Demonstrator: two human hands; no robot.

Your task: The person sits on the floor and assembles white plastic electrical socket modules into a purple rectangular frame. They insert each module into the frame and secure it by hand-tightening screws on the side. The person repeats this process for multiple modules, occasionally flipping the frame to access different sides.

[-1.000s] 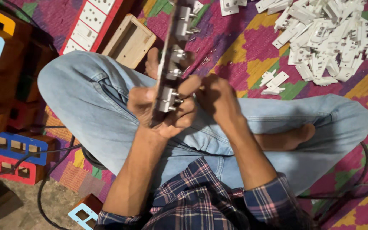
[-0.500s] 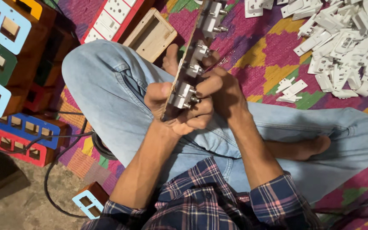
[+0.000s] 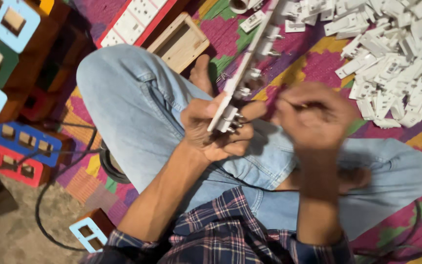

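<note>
Nearby, empty wooden box [image 3: 179,43] beside knee

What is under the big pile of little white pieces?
The pile of white plastic pieces lies on a colourful patterned mat. The mat shows around the pile; what lies beneath its middle is covered.

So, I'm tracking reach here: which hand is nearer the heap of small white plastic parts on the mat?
Right. The right hand hovers just beside the heap of small white plastic parts; the left hand grips the long white strip, farther away.
</note>
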